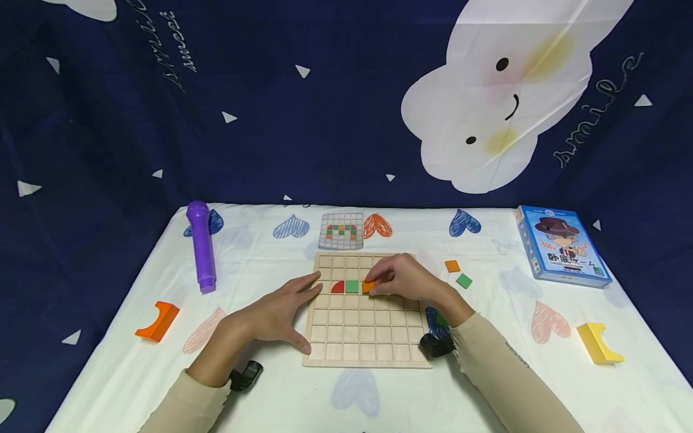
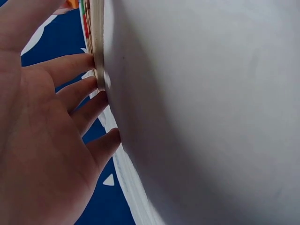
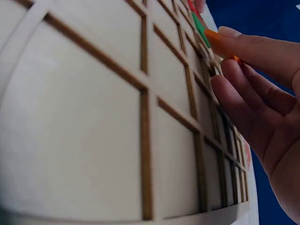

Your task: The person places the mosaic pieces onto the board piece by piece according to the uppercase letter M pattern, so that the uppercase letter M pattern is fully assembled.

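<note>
My right hand (image 1: 403, 278) pinches a square orange tile (image 1: 367, 287) between thumb and fingers, over a wooden grid board (image 1: 368, 355). In the right wrist view the orange tile (image 3: 217, 43) is tilted at the grid's surface. To its left, in the same row, lie a green square tile (image 1: 352, 287) and a red rounded tile (image 1: 338, 287). My left hand (image 1: 276, 313) is spread along the board's left side, thumb near its lower left corner. In the left wrist view, fingertips (image 2: 96, 84) rest at the board's edge.
A pattern card (image 1: 341, 239) lies behind the board. Right of it are a loose orange tile (image 1: 452, 266), a green tile (image 1: 464, 281) and a blue box (image 1: 565, 246). A purple microphone (image 1: 203, 252) and orange block (image 1: 159, 323) lie left, a yellow block (image 1: 597, 344) right.
</note>
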Demonstrator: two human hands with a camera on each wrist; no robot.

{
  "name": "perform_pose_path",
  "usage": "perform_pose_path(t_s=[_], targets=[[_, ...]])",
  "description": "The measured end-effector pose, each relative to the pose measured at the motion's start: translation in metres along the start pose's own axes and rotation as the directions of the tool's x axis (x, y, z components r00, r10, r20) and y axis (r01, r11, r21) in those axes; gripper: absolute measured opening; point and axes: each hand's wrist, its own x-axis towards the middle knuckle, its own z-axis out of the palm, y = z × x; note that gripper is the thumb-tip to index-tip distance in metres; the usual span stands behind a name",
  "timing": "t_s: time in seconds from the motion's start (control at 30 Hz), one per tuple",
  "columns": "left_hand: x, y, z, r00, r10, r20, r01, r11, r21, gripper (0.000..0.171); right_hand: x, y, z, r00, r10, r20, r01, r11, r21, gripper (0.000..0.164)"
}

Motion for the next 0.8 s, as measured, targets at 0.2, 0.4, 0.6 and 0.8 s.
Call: perform_pose_path(t_s=[0.2, 0.4, 0.6, 0.8], targets=[[0.0006, 0.0014, -0.0008, 1.000, -0.001, 0.002, 0.001, 1.000, -0.001, 0.123, 0.0032, 0.0046, 0.0033, 0.999, -0.041, -0.004, 0.040, 0.998, -0.047, 0.021], [0.0000, 0.0029, -0.0016, 1.000, -0.007, 0.003, 0.007, 1.000, -0.006, 0.123, 0.0066, 0.0037, 0.0050, 0.999, -0.051, -0.003, 0.051, 0.995, -0.084, 0.019], [-0.0005, 0.0040, -0.0024, 1.000, -0.007, 0.004, 0.007, 1.000, -0.010, 0.122, 0.0081, 0.0025, 0.0072, 1.000, -0.025, -0.011, 0.023, 0.992, -0.123, 0.017], [0.0000, 0.0033, -0.0016, 1.000, -0.014, 0.004, 0.014, 1.000, -0.013, 0.122, 0.0084, 0.0022, 0.0092, 0.999, -0.022, -0.028, 0.018, 0.989, -0.145, 0.016]])
